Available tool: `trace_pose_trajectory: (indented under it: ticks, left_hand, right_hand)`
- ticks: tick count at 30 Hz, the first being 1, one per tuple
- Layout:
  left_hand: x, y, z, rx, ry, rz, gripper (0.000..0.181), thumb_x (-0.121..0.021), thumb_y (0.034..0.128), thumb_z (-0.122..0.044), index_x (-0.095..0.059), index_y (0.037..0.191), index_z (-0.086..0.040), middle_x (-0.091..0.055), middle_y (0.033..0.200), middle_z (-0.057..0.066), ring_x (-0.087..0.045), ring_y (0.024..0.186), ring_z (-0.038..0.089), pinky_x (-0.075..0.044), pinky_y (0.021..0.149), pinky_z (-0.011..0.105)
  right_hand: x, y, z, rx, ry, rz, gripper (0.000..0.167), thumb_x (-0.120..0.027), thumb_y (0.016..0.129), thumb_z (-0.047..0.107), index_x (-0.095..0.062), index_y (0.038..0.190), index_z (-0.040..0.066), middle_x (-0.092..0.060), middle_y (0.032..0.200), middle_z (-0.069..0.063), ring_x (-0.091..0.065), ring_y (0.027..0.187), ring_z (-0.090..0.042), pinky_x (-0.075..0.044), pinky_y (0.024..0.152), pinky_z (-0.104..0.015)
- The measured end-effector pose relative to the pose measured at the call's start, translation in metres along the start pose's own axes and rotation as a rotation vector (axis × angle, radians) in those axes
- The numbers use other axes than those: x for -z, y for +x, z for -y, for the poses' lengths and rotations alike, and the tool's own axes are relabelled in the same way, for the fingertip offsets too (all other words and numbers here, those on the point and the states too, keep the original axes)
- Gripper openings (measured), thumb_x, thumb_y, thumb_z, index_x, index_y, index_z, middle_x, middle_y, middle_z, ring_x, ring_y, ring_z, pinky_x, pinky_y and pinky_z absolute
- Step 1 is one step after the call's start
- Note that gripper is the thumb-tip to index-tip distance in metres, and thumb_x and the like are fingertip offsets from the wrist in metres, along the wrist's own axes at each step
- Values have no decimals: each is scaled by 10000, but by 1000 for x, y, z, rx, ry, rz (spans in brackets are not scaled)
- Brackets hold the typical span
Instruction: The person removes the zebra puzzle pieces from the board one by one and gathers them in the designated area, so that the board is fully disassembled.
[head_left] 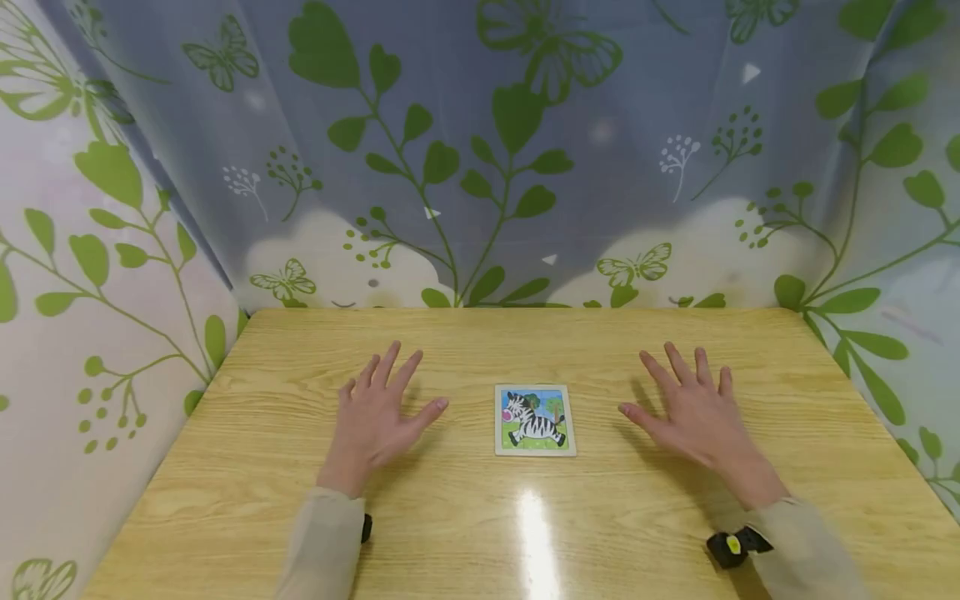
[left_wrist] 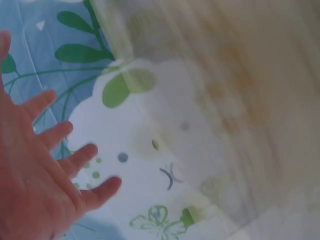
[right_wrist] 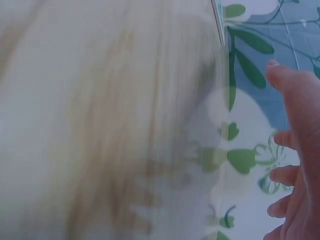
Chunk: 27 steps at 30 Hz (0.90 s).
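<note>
A small square zebra puzzle [head_left: 535, 420] in a pale frame lies flat on the wooden table, between the two hands and apart from both. Its picture shows a running zebra on grass with trees and blue sky. To its left, my left hand [head_left: 381, 412] is held over the table with fingers spread and nothing in it. My right hand [head_left: 696, 415] is likewise spread and holds nothing, to the puzzle's right. In the left wrist view the left hand [left_wrist: 40, 170] shows straight, parted fingers. The right hand [right_wrist: 300, 150] appears at the right edge of its wrist view.
The wooden table [head_left: 435, 533] has a bright light reflection near its front. Behind it hangs a blue and white curtain [head_left: 450, 167] with green leaves and butterflies, and similar cloth stands at both sides. Black bands with devices [head_left: 726, 550] sit at the wrists.
</note>
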<state>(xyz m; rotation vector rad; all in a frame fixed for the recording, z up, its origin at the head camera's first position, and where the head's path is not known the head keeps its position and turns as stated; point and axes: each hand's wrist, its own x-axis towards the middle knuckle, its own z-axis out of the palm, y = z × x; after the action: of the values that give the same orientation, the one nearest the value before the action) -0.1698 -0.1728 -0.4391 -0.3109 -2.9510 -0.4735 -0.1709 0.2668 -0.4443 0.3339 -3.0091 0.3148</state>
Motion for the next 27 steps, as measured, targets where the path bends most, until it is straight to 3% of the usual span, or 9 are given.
trace_pose_trajectory:
  ticks: [5,11,18,23,27]
  left_hand:
    - [-5,5,-14,-58,-93,15,762,-507,940,-729,-435,1554,-282,-323,1671,42,-464,1411,436,-367,1045,717]
    - [-10,11,-35,-98,-122,105,713,-560,936,-693,-492,1512,-279,-416,1618,5,-551,1366,365,-362,1071,728]
    - [-19,16,-60,-170,-147,179,634,-645,930,-592,-556,1458,-254,-563,1463,26,-669,1154,341,-426,1039,686]
    - [-26,22,-76,-219,-137,255,628,-670,917,-582,-568,1444,-255,-628,1277,30,-655,884,206,-513,934,537]
    - [-31,28,-86,-262,-104,299,627,-684,903,-581,-578,1431,-261,-643,1121,14,-605,826,136,-537,816,418]
  right_hand:
    - [-4,9,17,44,39,14,840,-522,960,688,-349,1599,171,-261,1659,-250,-173,1494,-606,-150,1101,-819]
    - [-10,18,37,115,61,-10,733,-591,971,582,-455,1533,132,-389,1597,-243,-330,1462,-542,-285,1107,-753]
    - [-24,28,54,198,219,-57,541,-718,949,373,-623,1370,45,-649,1297,-212,-635,1157,-415,-530,928,-579]
    - [-31,35,63,233,340,-70,414,-783,904,264,-705,1231,23,-703,1050,-135,-663,934,-269,-552,789,-431]
    - [-35,41,68,246,397,-33,366,-803,887,231,-724,1179,23,-696,974,-101,-634,869,-211,-525,759,-357]
